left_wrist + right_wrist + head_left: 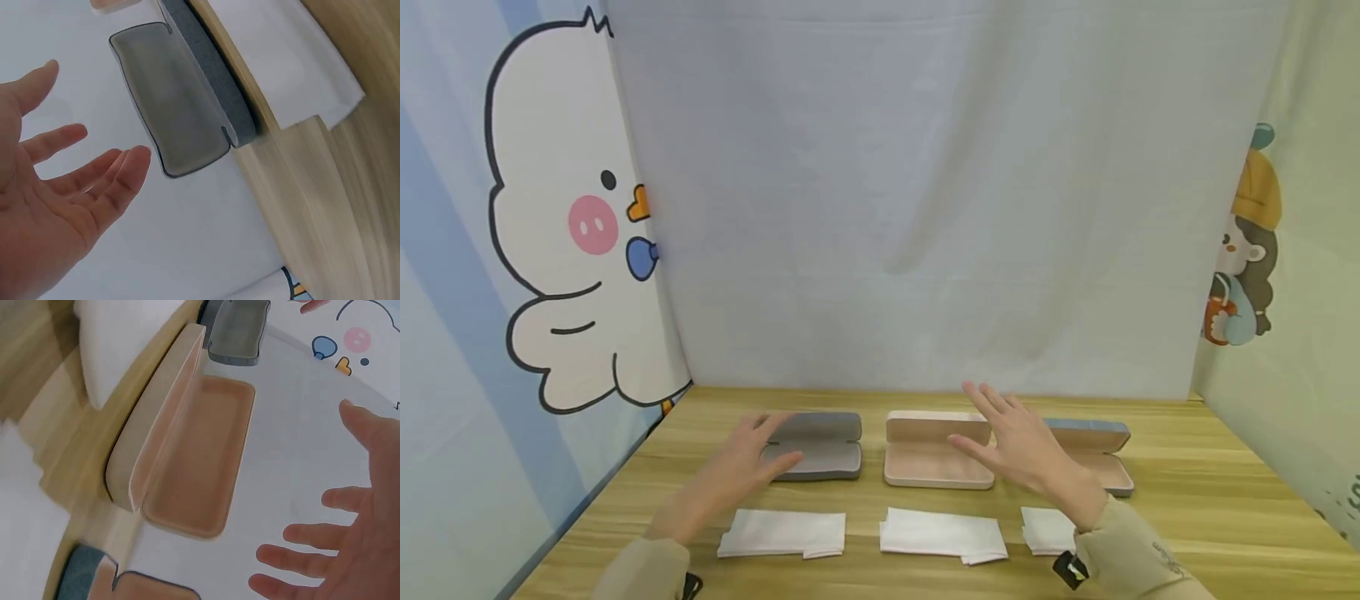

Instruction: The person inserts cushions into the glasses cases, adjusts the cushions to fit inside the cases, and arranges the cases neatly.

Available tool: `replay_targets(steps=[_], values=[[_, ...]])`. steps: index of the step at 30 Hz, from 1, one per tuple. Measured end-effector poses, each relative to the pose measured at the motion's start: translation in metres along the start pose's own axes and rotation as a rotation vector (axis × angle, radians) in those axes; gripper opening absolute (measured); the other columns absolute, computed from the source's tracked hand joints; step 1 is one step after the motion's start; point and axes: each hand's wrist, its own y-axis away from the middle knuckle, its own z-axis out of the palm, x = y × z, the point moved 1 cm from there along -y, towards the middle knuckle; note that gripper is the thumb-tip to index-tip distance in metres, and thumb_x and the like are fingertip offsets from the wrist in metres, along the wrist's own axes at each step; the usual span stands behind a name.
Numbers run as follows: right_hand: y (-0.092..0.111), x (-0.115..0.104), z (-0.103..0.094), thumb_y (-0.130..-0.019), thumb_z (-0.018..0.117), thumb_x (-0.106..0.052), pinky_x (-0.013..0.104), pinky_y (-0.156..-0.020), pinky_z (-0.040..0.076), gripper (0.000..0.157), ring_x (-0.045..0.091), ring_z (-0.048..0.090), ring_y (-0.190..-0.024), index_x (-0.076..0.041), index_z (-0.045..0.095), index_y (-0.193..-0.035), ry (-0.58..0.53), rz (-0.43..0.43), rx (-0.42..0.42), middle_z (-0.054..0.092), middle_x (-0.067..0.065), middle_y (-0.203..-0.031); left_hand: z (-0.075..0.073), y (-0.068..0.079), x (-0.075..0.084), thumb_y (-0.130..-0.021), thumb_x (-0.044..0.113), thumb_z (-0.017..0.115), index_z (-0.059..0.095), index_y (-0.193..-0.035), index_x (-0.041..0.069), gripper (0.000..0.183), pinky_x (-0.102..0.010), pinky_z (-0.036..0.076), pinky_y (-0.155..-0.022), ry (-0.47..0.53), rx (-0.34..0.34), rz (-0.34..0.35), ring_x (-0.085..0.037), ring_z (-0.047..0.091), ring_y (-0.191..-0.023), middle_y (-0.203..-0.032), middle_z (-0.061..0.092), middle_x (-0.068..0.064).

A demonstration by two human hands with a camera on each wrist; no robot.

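Note:
Three glasses cases with raised lids stand in a row on the table. The left one is a grey case (823, 460), the middle one a cream case (925, 467) with a pinkish lining, the right one a blue-grey case (1108, 471). My left hand (737, 467), fingers spread and holding nothing, hovers by the grey case and covers its left end in the head view. My right hand (1022, 446) hangs with spread fingers between the cream and blue-grey cases, partly hiding the latter. Each wrist view shows an empty palm.
Folded white cloths lie in front of the cases: a left cloth (784, 533), a middle cloth (942, 535) and a right cloth (1047, 531) partly behind my right forearm. A pale curtain (910, 208) closes off the back of the wooden table (1210, 500).

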Motion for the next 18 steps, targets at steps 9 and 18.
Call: replay_targets(steps=[9,18], values=[[-0.013,-0.029,0.026,-0.092,0.064,-0.04,0.04,-0.083,0.057,0.065,0.029,0.065,-0.099,-0.002,0.044,-0.141,-0.319,-0.105,-0.042,0.064,0.02,-0.122,-0.015,0.015,-0.035,-0.095,0.028,0.061,0.046,-0.136,-0.001,0.052,-0.023,0.049,-0.043,0.392,-0.219,-0.059,-0.015,0.057,-0.058,-0.079,0.059,-0.011],[-0.013,-0.067,0.055,-0.091,0.066,-0.017,0.023,-0.04,0.047,0.044,0.017,0.06,-0.052,0.002,0.052,-0.128,-0.795,0.017,-0.266,0.066,0.016,-0.09,-0.007,0.049,-0.066,-0.098,0.026,0.055,0.034,-0.142,0.001,0.054,-0.018,0.046,-0.042,0.84,-0.492,-0.346,-0.008,0.055,-0.047,-0.067,0.06,-0.006]])
